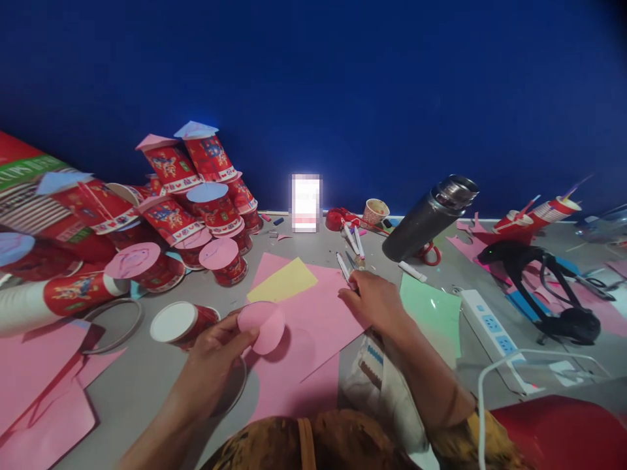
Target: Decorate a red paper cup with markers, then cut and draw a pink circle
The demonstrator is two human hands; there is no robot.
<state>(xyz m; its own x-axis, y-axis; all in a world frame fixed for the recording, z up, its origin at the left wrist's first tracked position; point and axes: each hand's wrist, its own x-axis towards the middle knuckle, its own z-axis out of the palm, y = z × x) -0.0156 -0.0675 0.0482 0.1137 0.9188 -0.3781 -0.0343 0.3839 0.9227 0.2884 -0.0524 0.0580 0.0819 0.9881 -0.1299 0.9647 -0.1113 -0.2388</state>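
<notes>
My left hand (220, 349) pinches a round pink paper disc (264, 328) at its left edge, above the pink sheet. My right hand (375, 300) is closed over the slim pale marker (343, 266), whose dark tip points up and left; part of it hides behind my fingers. Under both hands lies a large pink paper sheet (323, 313), with a yellow paper piece (284, 281) on it. Just left of my left hand a red paper cup (200, 320) stands upside down. Beyond it, another red cup (229, 269) carries a pink disc on top.
Stacked red cups (169, 219) rise at the left. A dark thermos (426, 219) leans in view at the right. Green paper (434, 320), a power strip (497, 336), a black head strap (539, 287) and a white cable (482, 405) lie to my right. A bright phone screen (306, 202) stands behind.
</notes>
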